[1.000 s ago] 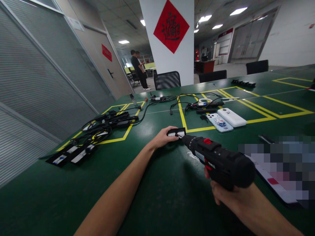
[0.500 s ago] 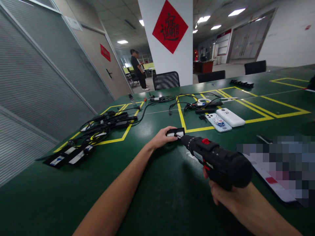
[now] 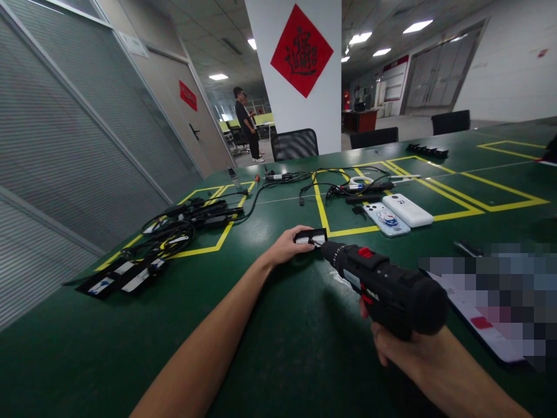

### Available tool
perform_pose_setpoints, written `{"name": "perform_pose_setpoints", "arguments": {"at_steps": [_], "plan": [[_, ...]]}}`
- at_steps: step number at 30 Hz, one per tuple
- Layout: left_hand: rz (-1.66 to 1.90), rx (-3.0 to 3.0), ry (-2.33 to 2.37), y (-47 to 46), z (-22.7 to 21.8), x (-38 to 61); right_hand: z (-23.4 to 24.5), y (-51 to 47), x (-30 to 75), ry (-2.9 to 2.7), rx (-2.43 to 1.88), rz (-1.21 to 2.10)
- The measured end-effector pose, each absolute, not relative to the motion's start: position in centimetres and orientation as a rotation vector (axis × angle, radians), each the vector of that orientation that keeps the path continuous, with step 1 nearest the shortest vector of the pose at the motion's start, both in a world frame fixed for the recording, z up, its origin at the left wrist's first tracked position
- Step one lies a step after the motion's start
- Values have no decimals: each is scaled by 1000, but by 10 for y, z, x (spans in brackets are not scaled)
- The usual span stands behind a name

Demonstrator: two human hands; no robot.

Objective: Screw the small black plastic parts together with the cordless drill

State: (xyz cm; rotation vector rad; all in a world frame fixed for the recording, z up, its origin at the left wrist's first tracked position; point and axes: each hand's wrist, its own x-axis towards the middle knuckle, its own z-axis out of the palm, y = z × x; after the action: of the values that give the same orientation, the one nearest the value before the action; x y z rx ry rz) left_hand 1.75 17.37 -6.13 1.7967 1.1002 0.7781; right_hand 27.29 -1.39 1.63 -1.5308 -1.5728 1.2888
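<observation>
Green matting covers the long table (image 3: 300, 354), marked into bays with yellow tape (image 3: 322, 210), in an open office with a white pillar (image 3: 300, 116) at the far end.

The left hand (image 3: 288, 247) lies flat-wristed on the matting, thumb and fingers pinched around a small black block (image 3: 311, 236) with white labels. It looks pinned down so that it cannot twist. The right hand (image 3: 394, 345) is wrapped tight round the grip of a black cordless driver (image 3: 387, 285). The driver is held low and nearly level, its nose meeting the block's right end. Whether the bit is seated there is too small to tell.

Just behind the block runs a yellow line, and further back to its right lie a patterned phone (image 3: 385, 219) and a white phone (image 3: 409, 209), side by side and out of the driver's line. Well to the block's left sits a tangle of black cables (image 3: 174, 227) with labelled adapters (image 3: 126, 277), and beyond them is the table's left edge. Between the block and the person the matting is bare, which gives both forearms room. To the block's right, past the driver, lies a flat strip (image 3: 483, 328), mostly blurred.
</observation>
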Motion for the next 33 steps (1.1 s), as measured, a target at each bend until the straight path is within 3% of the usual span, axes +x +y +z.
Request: {"name": "perform_pose_setpoints", "arguments": {"at_steps": [33], "plan": [[767,1796,1108,172,-61,17,15,-12,276,-1634,-1480,1324]]}}
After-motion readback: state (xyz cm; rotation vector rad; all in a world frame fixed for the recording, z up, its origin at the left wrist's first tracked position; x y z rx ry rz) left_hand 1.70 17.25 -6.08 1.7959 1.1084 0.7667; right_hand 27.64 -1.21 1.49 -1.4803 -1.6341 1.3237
